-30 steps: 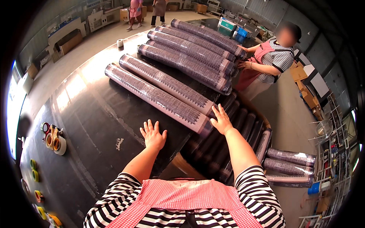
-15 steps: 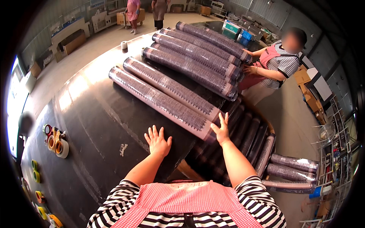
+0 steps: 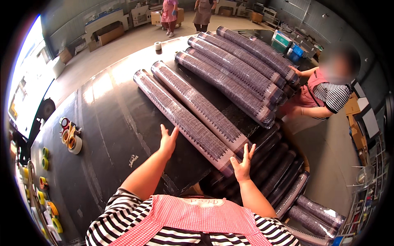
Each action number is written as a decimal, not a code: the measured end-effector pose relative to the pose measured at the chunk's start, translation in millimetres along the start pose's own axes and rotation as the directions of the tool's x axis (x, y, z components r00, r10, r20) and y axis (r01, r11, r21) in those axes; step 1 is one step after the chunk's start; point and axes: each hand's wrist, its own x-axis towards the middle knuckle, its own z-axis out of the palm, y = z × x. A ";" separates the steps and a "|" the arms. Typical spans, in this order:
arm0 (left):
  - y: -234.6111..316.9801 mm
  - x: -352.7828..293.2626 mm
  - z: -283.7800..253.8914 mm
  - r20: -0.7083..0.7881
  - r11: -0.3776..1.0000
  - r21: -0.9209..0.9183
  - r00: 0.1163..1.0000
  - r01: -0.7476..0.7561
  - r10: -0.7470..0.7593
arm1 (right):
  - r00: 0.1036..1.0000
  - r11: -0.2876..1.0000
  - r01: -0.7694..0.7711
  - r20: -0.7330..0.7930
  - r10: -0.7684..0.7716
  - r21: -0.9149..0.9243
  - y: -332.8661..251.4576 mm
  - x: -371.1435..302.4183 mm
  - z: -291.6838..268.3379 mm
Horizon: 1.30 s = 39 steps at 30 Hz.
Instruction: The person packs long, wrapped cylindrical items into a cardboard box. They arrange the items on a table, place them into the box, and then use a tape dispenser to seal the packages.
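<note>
In the head view, both hands are spread open and hold nothing, the left hand and right hand reaching for the nearest plastic-wrapped roll on the black table, apparently about to grasp it squarely at its near end.

Concrete floor, bright window, grey walls

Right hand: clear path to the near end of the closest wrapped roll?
Likely yes. The right hand is open beside the near end of the closest wrapped roll, nothing lying between them; the left hand is alongside the same roll.
</note>
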 end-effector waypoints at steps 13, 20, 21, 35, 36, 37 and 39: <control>75.8 43.2 73.8 0.288 0.988 -0.016 0.947 0.153 -0.142 | 0.998 1.000 -0.009 -0.063 0.007 -0.030 -15.1 -5.3 2.2; 70.9 45.5 80.9 0.289 0.989 0.003 0.947 0.145 -0.140 | 0.993 0.972 0.048 -0.095 -0.072 -0.232 -7.3 5.2 -17.2; 66.9 45.0 78.1 0.271 0.992 -0.021 0.956 0.126 -0.115 | 0.983 0.994 -0.059 -0.178 0.042 -0.093 -8.1 12.0 -24.3; 61.0 33.7 70.3 0.033 0.979 0.204 0.999 -0.001 -0.006 | 0.709 0.940 -0.302 0.622 0.331 -0.157 6.5 150.2 -20.2; 59.1 36.7 79.9 -0.039 0.933 0.358 0.999 -0.020 0.036 | 0.697 0.931 -0.360 0.646 0.312 -0.061 28.3 150.7 -23.5; 100.6 9.2 85.0 0.131 0.917 0.397 0.986 0.045 -0.105 | 0.753 0.940 -0.329 0.577 0.316 -0.086 47.3 146.9 -38.8; 70.3 2.8 65.7 0.274 0.917 0.358 0.959 -0.177 0.079 | 0.705 0.910 -0.415 0.629 0.328 -0.009 62.7 149.4 -42.1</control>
